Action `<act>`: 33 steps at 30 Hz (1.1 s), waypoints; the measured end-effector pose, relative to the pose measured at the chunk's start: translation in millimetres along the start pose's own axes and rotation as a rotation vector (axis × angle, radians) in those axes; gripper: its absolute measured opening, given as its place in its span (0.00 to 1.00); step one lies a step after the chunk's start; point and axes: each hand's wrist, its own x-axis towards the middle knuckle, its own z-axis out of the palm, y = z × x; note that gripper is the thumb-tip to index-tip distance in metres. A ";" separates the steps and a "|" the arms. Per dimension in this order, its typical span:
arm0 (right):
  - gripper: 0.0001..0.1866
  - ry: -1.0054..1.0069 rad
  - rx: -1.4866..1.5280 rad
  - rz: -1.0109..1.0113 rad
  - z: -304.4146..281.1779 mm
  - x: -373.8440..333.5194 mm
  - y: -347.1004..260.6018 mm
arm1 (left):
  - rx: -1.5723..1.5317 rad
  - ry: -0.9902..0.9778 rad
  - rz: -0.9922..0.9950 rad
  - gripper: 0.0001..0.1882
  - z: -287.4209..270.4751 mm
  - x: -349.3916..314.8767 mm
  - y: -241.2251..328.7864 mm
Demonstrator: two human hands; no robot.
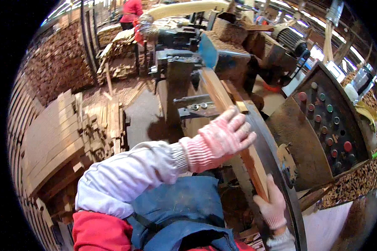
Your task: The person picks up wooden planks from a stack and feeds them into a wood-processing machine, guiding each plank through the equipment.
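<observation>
A long wooden board [252, 164] lies on the metal machine bed, its far end running toward a blue machine guard [208, 51]. Across the board's middle, my left hand [226, 136] in a pink fingerless glove bends its fingers over the top. My right hand [274, 203], gloved likewise, grips the board's near end, thumb on the left side and fingers on the right. A shorter wooden strip [237, 98] sits on the bed beside the board, just beyond my left fingertips. The undersides of both hands are hidden.
A slanted control panel [322, 121] with coloured buttons stands at right, a motor [292, 41] behind. Stacked boards [56, 134] and offcuts fill the left. Metal guide fittings [199, 106] sit left of the board. Far back, another person [131, 12] wears red.
</observation>
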 end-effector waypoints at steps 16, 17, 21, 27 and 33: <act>0.40 0.299 -0.191 -0.065 58.1 89.2 108.6 | 0.626 -0.707 -1.411 0.43 -228.1 -377.6 -71.6; 0.40 0.317 -0.178 -0.091 73.2 120.9 108.2 | 0.661 -0.852 -1.534 0.45 -239.4 -395.5 -63.5; 0.40 0.242 -0.272 0.038 124.3 213.6 89.0 | 0.625 -1.059 -1.725 0.52 -257.2 -447.7 -40.5; 0.37 0.354 -0.038 -0.187 104.9 159.9 79.2 | 0.717 -0.940 -1.577 0.53 -267.5 -496.9 -27.3; 0.32 0.046 -0.251 0.081 -6.5 -11.2 46.1 | 0.890 -0.672 -1.527 0.51 -248.0 -549.1 -30.5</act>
